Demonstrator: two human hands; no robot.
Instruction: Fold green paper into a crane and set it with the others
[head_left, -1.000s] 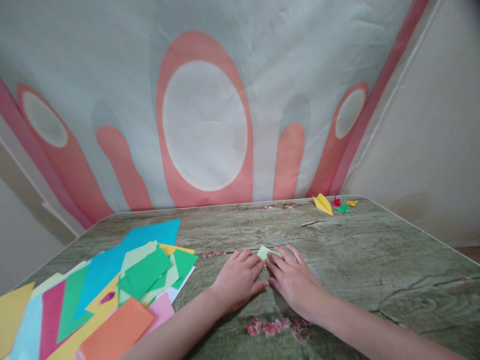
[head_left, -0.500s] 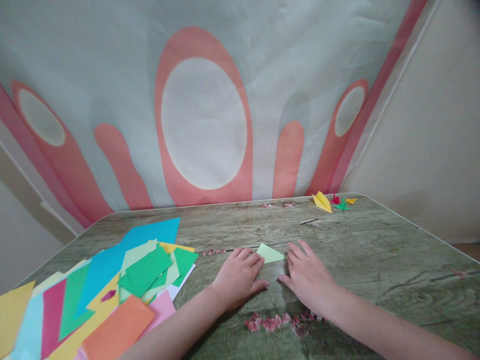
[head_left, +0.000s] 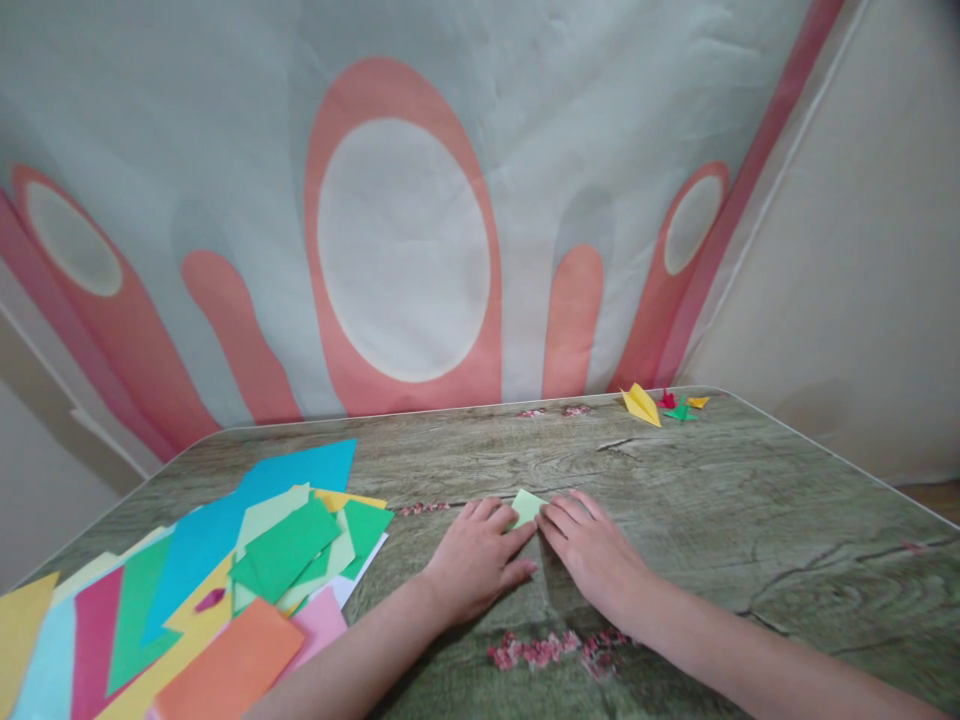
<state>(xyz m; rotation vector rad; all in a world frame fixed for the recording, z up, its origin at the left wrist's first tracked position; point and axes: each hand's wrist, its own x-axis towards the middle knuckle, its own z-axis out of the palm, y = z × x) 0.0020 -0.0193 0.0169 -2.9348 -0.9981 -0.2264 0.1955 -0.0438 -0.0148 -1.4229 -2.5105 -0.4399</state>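
Observation:
A small light green piece of folded paper (head_left: 527,506) lies flat on the table at the middle of the head view. My left hand (head_left: 478,555) rests palm down at its left, its fingers stretched out and the fingertips on the paper's near left edge. From the right, my right hand (head_left: 592,548) lies low over the paper, fingers extended with the tips covering its right part. The two index fingertips come close together at the near edge. Both hands are open, pressing rather than gripping. The paper's right corner is hidden under the right fingers.
Coloured paper sheets (head_left: 292,540) are spread across the table's left side, with a small dark pink folded piece (head_left: 210,600) on top. At the far right edge stand a yellow paper plane (head_left: 641,405) and small folded figures (head_left: 681,409). A printed backdrop (head_left: 405,250) hangs behind the table.
My right hand moved right off the paper, baring its pointed right corner, then came back left onto it. My left hand has stayed in place on the paper.

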